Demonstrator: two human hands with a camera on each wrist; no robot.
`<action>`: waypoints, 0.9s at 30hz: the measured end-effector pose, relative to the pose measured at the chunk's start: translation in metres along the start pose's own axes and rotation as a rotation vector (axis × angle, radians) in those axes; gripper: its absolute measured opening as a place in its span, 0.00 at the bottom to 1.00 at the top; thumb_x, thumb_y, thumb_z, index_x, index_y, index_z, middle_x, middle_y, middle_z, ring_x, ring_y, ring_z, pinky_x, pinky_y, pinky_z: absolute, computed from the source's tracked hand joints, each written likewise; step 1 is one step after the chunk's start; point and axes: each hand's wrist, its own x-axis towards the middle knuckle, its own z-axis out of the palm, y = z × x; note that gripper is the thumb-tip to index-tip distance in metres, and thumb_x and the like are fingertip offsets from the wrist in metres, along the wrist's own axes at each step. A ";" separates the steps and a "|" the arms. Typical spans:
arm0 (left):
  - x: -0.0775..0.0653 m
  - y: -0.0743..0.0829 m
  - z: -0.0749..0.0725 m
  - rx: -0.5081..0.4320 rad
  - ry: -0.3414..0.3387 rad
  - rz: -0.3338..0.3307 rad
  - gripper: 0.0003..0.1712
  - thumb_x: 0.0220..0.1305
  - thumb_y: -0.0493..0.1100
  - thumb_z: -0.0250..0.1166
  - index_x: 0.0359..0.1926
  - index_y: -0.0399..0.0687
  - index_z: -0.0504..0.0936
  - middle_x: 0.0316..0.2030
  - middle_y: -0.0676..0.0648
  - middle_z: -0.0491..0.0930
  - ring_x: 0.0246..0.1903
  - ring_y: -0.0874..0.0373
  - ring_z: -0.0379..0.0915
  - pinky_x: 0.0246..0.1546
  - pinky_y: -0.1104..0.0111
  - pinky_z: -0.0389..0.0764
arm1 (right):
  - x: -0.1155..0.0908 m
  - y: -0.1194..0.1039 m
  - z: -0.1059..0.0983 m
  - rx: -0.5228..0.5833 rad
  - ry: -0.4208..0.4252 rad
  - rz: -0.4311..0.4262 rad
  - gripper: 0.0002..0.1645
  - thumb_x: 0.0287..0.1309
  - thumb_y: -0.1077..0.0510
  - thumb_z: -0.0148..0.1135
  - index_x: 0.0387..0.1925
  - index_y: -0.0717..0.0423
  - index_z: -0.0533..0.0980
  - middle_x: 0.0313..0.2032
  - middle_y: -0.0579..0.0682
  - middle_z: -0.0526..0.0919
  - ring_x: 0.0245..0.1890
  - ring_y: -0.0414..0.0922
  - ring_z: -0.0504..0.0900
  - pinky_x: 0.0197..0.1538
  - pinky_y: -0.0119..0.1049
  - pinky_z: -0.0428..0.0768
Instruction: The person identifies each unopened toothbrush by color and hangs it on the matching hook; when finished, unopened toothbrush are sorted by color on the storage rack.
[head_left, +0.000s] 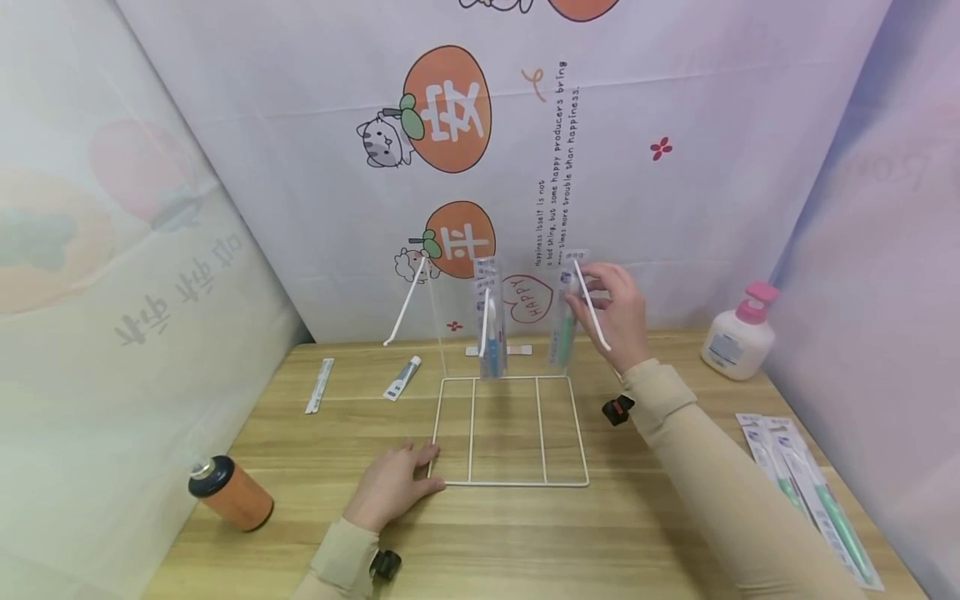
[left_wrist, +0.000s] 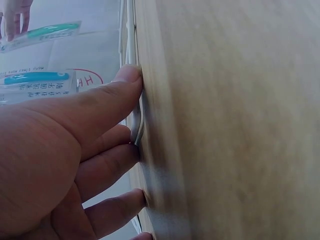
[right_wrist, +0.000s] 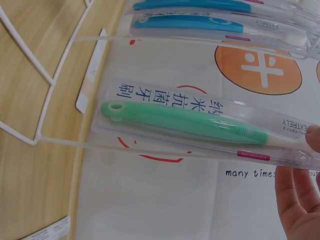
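A white wire display rack (head_left: 517, 484) stands on the wooden table, with long hooks at its upper part. My left hand (head_left: 392, 487) holds its near left corner, thumb and fingers about the wire in the left wrist view. Up at the right hook, my right hand (head_left: 615, 312) pinches the upper end of a packaged green toothbrush (right_wrist: 185, 122), which hangs handle down. The package top overlaps the hook in the head view; whether the hook passes through it I cannot tell. Packaged blue toothbrushes (head_left: 492, 346) hang from the middle hook. The left hook (head_left: 405, 304) is bare.
Packaged green toothbrushes (head_left: 817, 492) lie at the table's right side, with a white bottle (head_left: 738, 343) with a pink top behind them. To the left are an orange-and-black bottle (head_left: 238, 493), a small tube (head_left: 402, 378) and a thin packet (head_left: 319, 386).
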 end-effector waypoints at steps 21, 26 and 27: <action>0.000 -0.001 0.001 0.008 0.006 0.010 0.38 0.63 0.62 0.78 0.68 0.49 0.85 0.64 0.29 0.81 0.62 0.27 0.78 0.60 0.35 0.79 | -0.011 0.009 -0.008 0.072 0.034 0.045 0.30 0.53 0.80 0.76 0.58 0.65 0.82 0.58 0.61 0.80 0.52 0.59 0.85 0.49 0.30 0.88; -0.001 -0.001 0.002 0.010 0.011 0.011 0.37 0.64 0.61 0.77 0.68 0.49 0.85 0.64 0.29 0.81 0.62 0.27 0.79 0.60 0.35 0.80 | -0.021 0.011 -0.028 0.077 -0.001 0.099 0.30 0.56 0.81 0.73 0.60 0.65 0.81 0.61 0.59 0.78 0.54 0.61 0.83 0.51 0.27 0.86; -0.001 -0.001 0.002 0.007 0.010 0.009 0.37 0.64 0.61 0.77 0.69 0.49 0.85 0.64 0.29 0.80 0.62 0.27 0.79 0.60 0.35 0.79 | -0.024 0.011 -0.033 0.074 -0.010 0.107 0.30 0.57 0.80 0.73 0.60 0.64 0.81 0.61 0.58 0.77 0.55 0.60 0.82 0.51 0.26 0.86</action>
